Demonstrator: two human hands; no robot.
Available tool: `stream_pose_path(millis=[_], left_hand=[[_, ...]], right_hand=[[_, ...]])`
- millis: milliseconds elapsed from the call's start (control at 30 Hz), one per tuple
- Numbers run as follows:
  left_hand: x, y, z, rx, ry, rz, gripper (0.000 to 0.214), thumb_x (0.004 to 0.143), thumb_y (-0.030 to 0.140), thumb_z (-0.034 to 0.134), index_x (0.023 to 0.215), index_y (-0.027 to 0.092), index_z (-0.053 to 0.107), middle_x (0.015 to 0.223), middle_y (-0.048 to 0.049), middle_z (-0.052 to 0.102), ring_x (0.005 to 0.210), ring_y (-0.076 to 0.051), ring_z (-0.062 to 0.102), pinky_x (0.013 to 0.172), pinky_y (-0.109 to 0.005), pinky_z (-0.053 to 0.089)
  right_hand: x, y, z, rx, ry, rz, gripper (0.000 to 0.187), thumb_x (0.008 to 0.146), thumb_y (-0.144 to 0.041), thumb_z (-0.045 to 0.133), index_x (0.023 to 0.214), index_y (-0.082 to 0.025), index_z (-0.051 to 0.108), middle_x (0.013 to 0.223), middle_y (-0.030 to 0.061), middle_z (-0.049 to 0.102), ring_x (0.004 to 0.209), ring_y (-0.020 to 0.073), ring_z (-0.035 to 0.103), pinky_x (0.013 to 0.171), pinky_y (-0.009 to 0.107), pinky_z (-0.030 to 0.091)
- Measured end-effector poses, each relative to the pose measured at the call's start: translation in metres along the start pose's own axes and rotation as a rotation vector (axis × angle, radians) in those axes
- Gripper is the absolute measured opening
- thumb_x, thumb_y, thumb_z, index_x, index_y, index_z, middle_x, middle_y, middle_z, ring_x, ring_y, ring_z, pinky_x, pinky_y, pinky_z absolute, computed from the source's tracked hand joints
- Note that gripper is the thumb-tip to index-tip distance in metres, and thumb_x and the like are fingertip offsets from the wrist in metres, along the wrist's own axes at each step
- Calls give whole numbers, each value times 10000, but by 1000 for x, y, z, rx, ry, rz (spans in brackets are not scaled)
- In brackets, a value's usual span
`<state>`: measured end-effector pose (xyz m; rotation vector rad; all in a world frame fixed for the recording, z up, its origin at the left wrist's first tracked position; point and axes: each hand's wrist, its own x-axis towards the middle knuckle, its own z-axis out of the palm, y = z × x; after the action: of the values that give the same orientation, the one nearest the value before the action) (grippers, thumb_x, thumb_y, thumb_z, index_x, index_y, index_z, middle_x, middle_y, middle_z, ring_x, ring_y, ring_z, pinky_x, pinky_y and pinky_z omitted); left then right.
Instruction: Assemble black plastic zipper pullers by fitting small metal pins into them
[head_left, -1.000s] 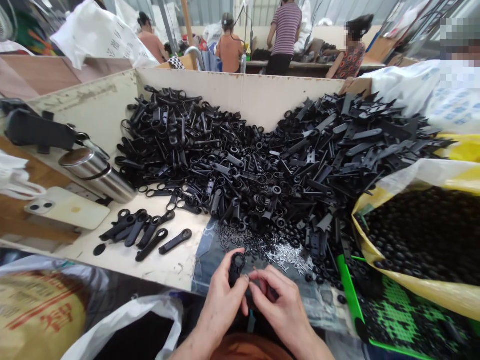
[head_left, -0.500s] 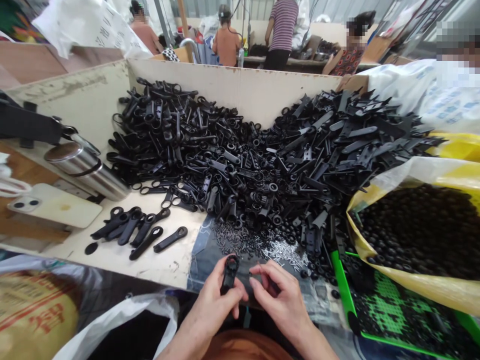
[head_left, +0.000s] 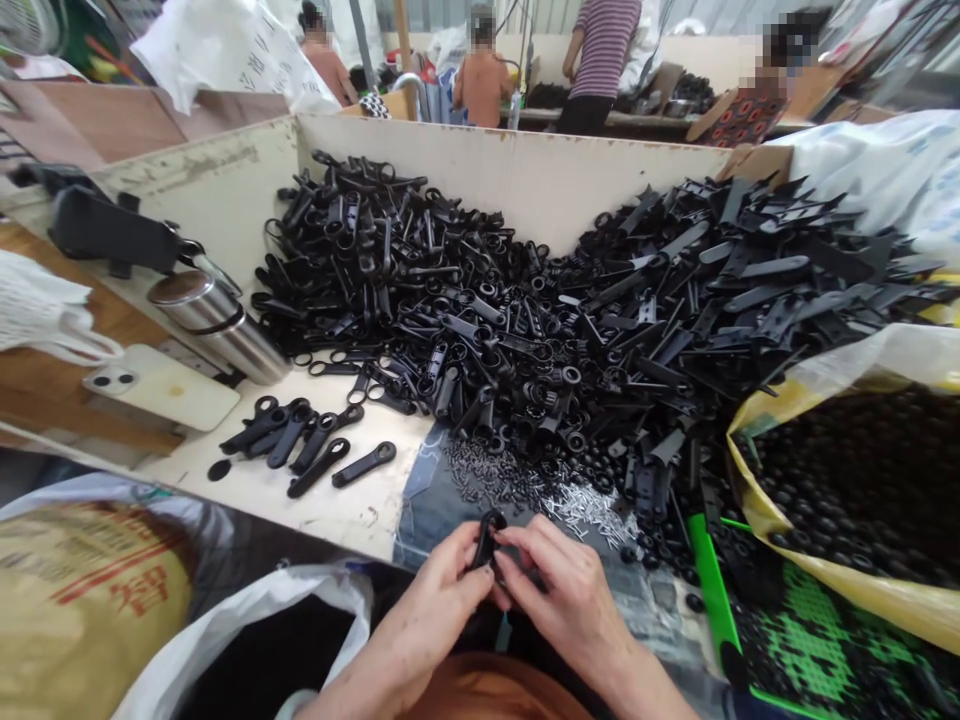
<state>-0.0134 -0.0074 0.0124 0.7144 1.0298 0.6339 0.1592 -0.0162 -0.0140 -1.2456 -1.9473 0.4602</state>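
Note:
My left hand (head_left: 439, 595) is closed around a black plastic handle part with a ring-shaped end (head_left: 490, 528), ring end up, near the front edge of the table. Beside it, my right hand (head_left: 568, 580) is pinched, its thumb and fingertips against the side of that part. Whatever small piece those fingertips hold is hidden. Just beyond the hands lie a heap of small dark screws (head_left: 487, 475) and a scatter of silver pins (head_left: 592, 512). Several similar black handles (head_left: 364, 464) rest on the pale board to the left.
Piles of black ring-ended parts (head_left: 375, 250) and flat black pieces (head_left: 757, 270) fill the table's back. At left are a steel flask (head_left: 225, 330) and a phone (head_left: 165, 388). On the right, a yellow-white bag (head_left: 757, 500) of black beads adjoins a green tray (head_left: 712, 590). Co-workers stand beyond.
My right hand has moved left, bringing its fingertips from apart to the held part. The left hand has tilted the part slightly. The whole view has shifted, with the scene sliding rightward.

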Motion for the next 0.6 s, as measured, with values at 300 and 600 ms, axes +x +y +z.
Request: stream_pose_path(millis=[300,600], left_hand=[[6,-5,-2,100,-15,11,396,836,153,539,1218,191,641,985,-29,733,855,-176,653,820,-295,484],[10,-15,-8,250,23,61,326,918,199,494,1211,152,631,719,23,630,691,-159,613,750,-292,442]], right_hand=[[-2,-8,2,-22,-8,43,248,1070,-203,481,971,-174,707,728,20,606,602,145,616,539,234,470],[-7,-11,8,6,-13,82,278,1082,-214,475,969,-191,728,746,22,605,612,138,624,562,224,493]])
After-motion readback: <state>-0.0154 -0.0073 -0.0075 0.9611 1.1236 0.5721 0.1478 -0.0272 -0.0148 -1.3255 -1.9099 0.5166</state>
